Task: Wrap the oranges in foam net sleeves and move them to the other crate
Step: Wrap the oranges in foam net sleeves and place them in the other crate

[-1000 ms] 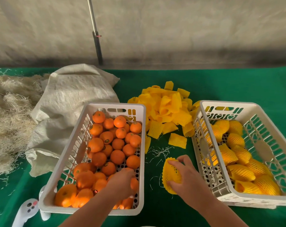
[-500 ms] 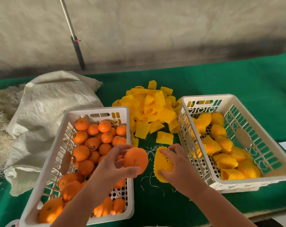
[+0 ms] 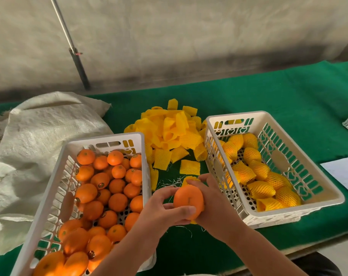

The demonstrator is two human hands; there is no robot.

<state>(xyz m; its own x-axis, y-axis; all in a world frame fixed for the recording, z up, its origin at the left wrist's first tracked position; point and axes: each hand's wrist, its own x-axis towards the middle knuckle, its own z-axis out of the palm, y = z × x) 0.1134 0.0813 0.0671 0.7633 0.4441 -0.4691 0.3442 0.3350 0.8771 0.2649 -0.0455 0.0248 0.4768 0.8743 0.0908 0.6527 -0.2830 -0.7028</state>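
Orange fruit, one bare orange [image 3: 188,201], held between both hands above the green cloth [image 3: 268,100] in the gap between the two crates. Left hand [image 3: 163,211] grips it from the near side, thumb curled over the lower front, fingertips on its left. Right hand [image 3: 211,204] holds a yellow foam net sleeve [image 3: 190,179] against the far side of the orange, fingers curled over the top; only the sleeve's upper edge and a bit under the fruit show, so how far it is on cannot be told. Left crate [image 3: 101,139], white plastic, full of unwrapped oranges [image 3: 109,188]. Right crate [image 3: 318,188], white, holds wrapped oranges [image 3: 260,189] in yellow netting. Pile of loose sleeves [image 3: 169,130] lies behind, between the crates. Woven white sack [image 3: 39,136] left of the left crate. Paper sheet [image 3: 342,172] at the right edge.
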